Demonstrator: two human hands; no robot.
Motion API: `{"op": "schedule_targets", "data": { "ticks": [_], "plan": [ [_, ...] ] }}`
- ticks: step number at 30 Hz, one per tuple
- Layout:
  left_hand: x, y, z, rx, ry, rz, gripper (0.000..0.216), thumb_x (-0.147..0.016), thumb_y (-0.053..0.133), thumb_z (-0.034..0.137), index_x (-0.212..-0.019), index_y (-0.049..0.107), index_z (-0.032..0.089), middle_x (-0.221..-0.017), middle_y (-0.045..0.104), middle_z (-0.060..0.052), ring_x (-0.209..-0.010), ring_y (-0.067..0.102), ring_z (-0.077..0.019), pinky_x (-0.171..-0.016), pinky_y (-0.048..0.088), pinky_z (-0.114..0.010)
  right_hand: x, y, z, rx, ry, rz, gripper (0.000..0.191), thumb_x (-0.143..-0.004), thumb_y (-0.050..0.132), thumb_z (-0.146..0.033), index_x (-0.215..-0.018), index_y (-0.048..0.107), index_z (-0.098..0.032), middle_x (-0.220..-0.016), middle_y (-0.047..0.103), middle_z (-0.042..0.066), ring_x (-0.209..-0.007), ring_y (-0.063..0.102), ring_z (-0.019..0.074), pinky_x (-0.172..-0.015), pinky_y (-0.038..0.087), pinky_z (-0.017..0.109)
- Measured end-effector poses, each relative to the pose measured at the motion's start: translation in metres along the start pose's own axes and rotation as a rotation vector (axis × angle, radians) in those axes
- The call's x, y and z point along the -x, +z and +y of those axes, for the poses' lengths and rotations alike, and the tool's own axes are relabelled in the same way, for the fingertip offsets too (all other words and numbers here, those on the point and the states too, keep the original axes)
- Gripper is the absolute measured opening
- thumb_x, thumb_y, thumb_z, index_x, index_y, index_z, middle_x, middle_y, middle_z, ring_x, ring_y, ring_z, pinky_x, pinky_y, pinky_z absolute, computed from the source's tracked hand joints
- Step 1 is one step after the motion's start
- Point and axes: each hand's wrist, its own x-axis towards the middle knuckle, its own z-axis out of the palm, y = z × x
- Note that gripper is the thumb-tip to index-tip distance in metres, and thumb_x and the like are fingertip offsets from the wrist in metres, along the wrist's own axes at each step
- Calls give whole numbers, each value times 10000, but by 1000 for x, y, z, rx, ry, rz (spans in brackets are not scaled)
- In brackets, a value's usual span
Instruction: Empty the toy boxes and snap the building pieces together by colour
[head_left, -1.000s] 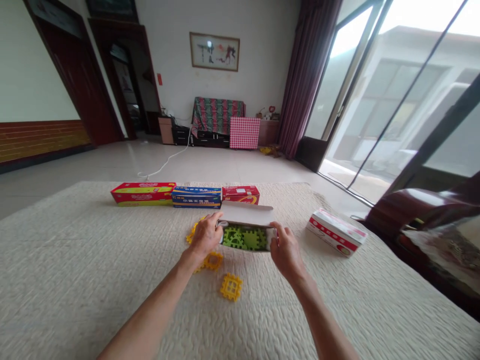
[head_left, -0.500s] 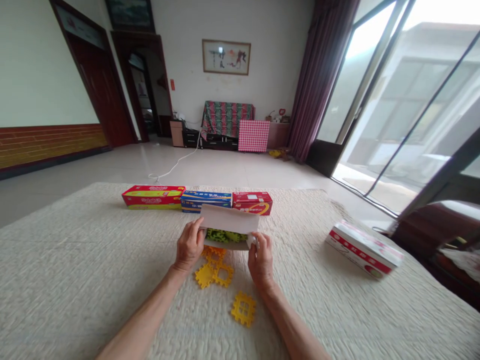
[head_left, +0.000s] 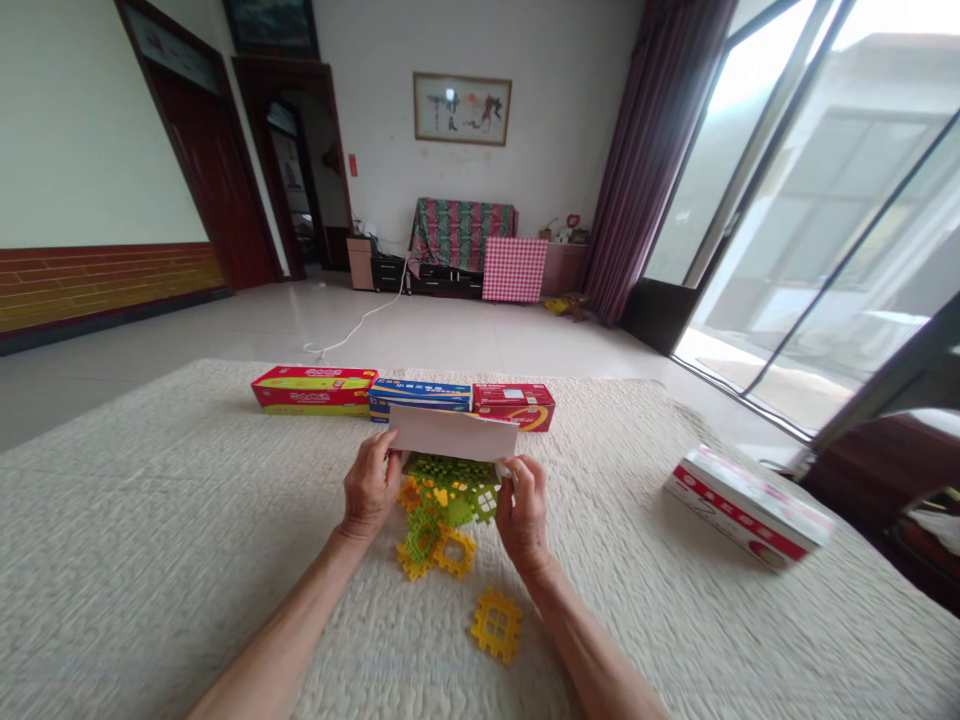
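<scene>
Between my hands a cardboard box with a raised pale lid flap (head_left: 453, 433) is tipped toward me. My left hand (head_left: 372, 482) grips its left end, and my right hand (head_left: 524, 510) pinches its right end. Green interlocking plastic tiles (head_left: 450, 470) fill its mouth, and several have spilled out below. One green tile (head_left: 424, 530) lies on top of yellow tiles (head_left: 455, 552) on the bedspread. Closer to me, a single yellow window-pattern tile (head_left: 496, 625) lies flat, apart from the others. The box's outer sides are mostly hidden.
Behind my hands stand a red-and-green box (head_left: 315, 391), a blue box (head_left: 420, 393) and a dark red box (head_left: 514, 406) in a row. A white-and-red box (head_left: 748, 508) lies at the right. All rest on a cream quilted bedspread (head_left: 187, 520).
The box has been tipped further toward me. Green tiles have slid out of it onto the orange and yellow ones. The whole view has shifted slightly.
</scene>
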Motion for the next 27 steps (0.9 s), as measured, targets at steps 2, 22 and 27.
{"op": "schedule_targets", "data": {
  "ticks": [2, 22, 27],
  "plan": [
    [-3, -3, -1, -13, 7, 13, 353, -853, 496, 106, -1201, 534, 156, -1046, 654, -112, -972, 646, -200, -816, 529, -299, -2, 1, -2, 0, -17, 5, 364, -874, 400, -48, -1179, 480, -230, -1086, 497, 85, -1038, 501, 193, -873, 481, 392],
    [-40, -3, -18, -43, 18, 77, 337, -863, 494, 130, -1195, 551, 143, -1039, 658, -117, -979, 635, -207, -825, 511, -304, -42, 34, -3, -14, -62, 43, 317, -890, 402, -87, -1164, 484, -224, -1077, 495, 89, -1020, 508, 197, -872, 481, 409],
    [-40, -1, -18, -38, -32, 38, 324, -868, 466, 141, -1175, 568, 145, -1020, 663, -111, -950, 637, -203, -823, 509, -306, -42, 39, -2, -20, -26, 32, 326, -875, 392, -85, -1154, 494, -218, -1052, 501, 84, -995, 508, 193, -865, 478, 394]
  ]
}}
